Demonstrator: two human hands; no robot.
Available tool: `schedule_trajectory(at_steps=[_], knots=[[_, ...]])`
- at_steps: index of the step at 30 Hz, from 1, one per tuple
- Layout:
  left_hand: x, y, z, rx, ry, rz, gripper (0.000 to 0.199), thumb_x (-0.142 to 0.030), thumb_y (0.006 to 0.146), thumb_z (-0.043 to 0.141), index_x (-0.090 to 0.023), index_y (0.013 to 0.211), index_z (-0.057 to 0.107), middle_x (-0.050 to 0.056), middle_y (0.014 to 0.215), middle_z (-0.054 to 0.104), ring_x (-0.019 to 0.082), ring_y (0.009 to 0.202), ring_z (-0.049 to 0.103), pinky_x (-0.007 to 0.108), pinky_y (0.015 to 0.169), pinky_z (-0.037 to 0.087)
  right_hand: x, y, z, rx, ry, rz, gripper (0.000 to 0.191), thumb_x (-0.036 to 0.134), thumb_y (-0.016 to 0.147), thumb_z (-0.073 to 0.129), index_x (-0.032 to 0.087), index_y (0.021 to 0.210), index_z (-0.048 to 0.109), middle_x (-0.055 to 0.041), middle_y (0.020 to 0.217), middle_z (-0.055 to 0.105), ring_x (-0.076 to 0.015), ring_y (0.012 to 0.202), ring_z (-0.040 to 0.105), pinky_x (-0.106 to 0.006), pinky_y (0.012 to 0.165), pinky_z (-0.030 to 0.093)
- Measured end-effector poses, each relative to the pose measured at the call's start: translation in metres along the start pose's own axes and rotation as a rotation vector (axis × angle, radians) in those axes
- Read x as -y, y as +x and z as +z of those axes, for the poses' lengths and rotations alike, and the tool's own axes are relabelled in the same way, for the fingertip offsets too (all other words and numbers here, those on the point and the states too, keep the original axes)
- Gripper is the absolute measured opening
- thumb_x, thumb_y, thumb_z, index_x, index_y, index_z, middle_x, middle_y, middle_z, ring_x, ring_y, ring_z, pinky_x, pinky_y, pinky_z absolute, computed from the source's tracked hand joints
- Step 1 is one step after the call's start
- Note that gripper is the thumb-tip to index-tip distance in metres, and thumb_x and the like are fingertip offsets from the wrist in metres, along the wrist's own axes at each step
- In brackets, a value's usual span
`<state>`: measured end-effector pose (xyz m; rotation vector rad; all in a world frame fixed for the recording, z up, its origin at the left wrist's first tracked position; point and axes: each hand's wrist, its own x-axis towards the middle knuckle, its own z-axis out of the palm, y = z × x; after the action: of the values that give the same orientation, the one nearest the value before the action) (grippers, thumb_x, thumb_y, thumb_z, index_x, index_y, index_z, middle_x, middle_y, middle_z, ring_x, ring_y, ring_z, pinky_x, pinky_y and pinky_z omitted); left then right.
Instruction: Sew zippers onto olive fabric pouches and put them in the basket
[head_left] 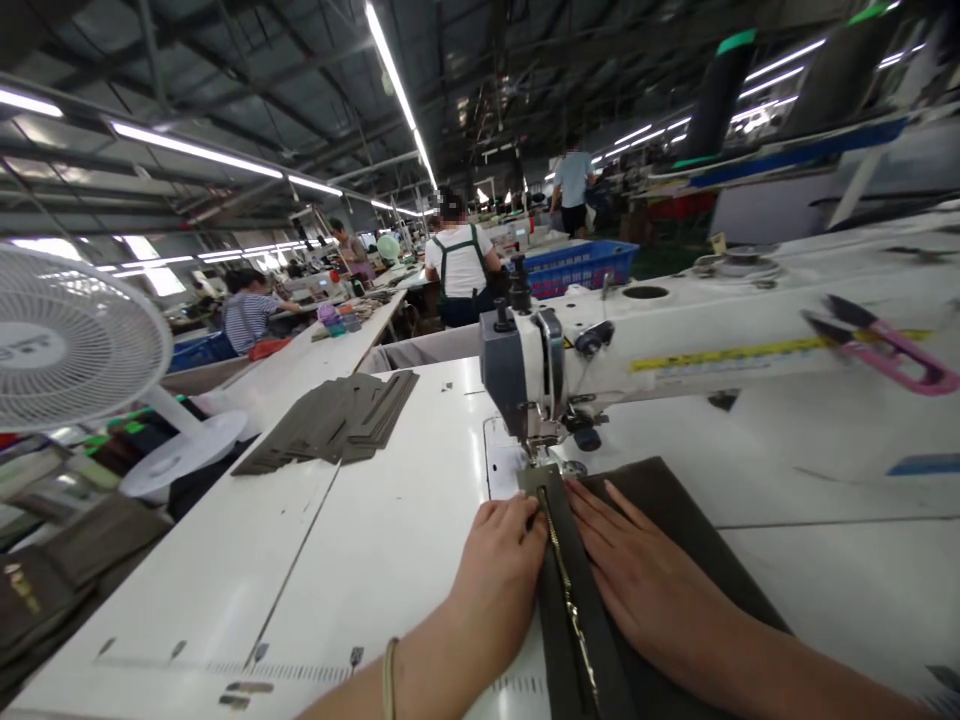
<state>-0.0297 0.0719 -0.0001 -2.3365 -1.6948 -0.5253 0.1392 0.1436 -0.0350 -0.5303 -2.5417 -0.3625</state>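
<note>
A dark olive fabric piece (667,500) lies on the white table, its far end by the needle area of the sewing machine (521,370). A gold zipper (566,590) runs lengthwise along a strip of it. At the strip's left edge, my left hand (504,560) has its fingers curled in and pressed together on the fabric. My right hand (645,565) lies flat on the fabric just right of the zipper, fingers stretched towards the machine.
Stacked dark fabric pieces (337,420) lie at the table's left. A white fan (75,340) stands beyond the left edge. Pink-handled snips (892,345) rest on the machine arm. Behind are a blue crate (581,268) and several people at other tables.
</note>
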Motion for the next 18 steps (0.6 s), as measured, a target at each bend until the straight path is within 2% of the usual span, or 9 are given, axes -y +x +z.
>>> schedule_trajectory(at_steps=[11, 18], knots=[[0.000, 0.003, 0.004, 0.031, 0.106, 0.031, 0.021, -0.010, 0.088, 0.045, -0.008, 0.104, 0.058, 0.015, 0.113, 0.060, 0.024, 0.107, 0.055, 0.037, 0.085, 0.048, 0.002, 0.002, 0.000, 0.036, 0.012, 0.031, 0.052, 0.012, 0.082, 0.039, 0.010, 0.134, 0.040, -0.0127, 0.133, 0.047, -0.0227, 0.127, 0.036, -0.046, 0.104, 0.030], [0.007, 0.025, 0.011, 0.121, 0.106, 0.015, 0.020, -0.008, 0.087, 0.046, -0.007, 0.103, 0.057, 0.014, 0.114, 0.059, 0.022, 0.106, 0.055, 0.036, 0.087, 0.046, -0.014, 0.011, 0.004, 0.061, 0.028, 0.058, 0.051, 0.012, 0.085, 0.035, 0.010, 0.135, 0.038, -0.0147, 0.133, 0.046, -0.0232, 0.127, 0.037, -0.048, 0.101, 0.035]])
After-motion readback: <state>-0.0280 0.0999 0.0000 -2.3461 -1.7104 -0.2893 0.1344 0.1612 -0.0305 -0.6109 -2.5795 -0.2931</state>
